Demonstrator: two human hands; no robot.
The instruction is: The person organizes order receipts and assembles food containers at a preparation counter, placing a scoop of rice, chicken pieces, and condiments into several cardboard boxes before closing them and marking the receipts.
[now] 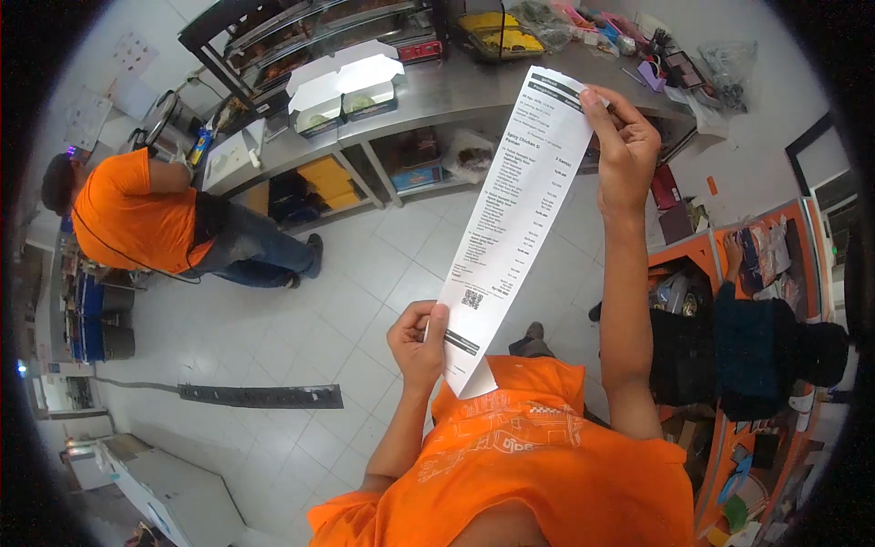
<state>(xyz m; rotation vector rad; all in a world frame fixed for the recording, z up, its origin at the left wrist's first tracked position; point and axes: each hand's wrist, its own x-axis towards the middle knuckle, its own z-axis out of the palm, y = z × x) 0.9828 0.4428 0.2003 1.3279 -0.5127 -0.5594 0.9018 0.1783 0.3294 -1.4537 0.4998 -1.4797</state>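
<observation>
In front of the long grey metal bench, a long white printed paper slip is pinched near its top by the fingers of the right hand, near its curled foot by those of the left hand. Reading seems in hand; a steady, flat hold is called for next.

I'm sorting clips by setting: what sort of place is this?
Probably a takeaway kitchen: open white food boxes on a steel counter, a tiered rack of trays behind them, and a long printed receipt held up.
</observation>
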